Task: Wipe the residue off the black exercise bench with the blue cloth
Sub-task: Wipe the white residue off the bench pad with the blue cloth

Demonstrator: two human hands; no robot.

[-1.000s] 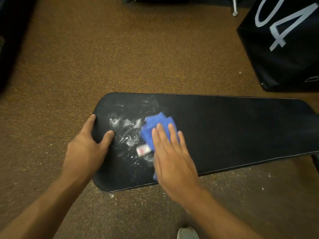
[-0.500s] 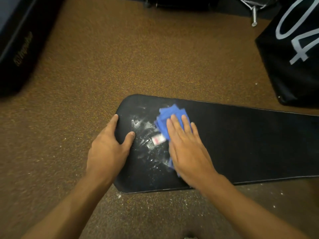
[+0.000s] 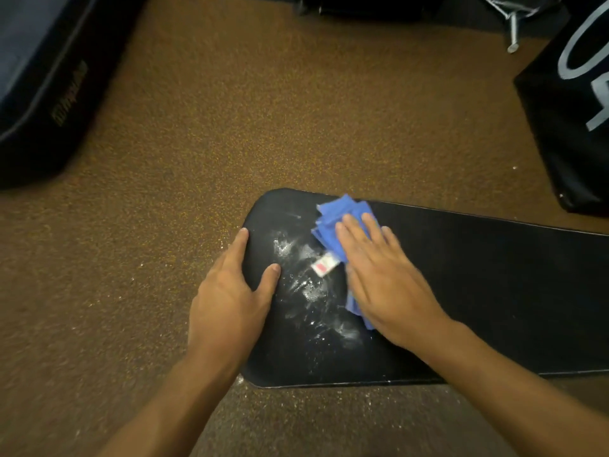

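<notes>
The black exercise bench (image 3: 478,291) runs from the middle of the view to the right edge. White powdery residue (image 3: 306,285) smears its left end. The blue cloth (image 3: 333,219) lies crumpled on the bench, and a white tag (image 3: 324,266) with a red mark sticks out from it. My right hand (image 3: 379,275) presses flat on the cloth, fingers together, covering most of it. My left hand (image 3: 230,295) grips the bench's rounded left end, thumb on top beside the residue.
Brown speckled floor (image 3: 230,127) surrounds the bench, with white specks near its edges. A dark padded mat (image 3: 49,77) lies at the far left. A black box with white numerals (image 3: 573,103) stands at the right. A metal leg (image 3: 513,31) shows at the top right.
My right hand has pushed the blue cloth away from me, towards the bench's far edge. The view has swung left, so the bench sits further right in the frame. My left hand keeps its hold.
</notes>
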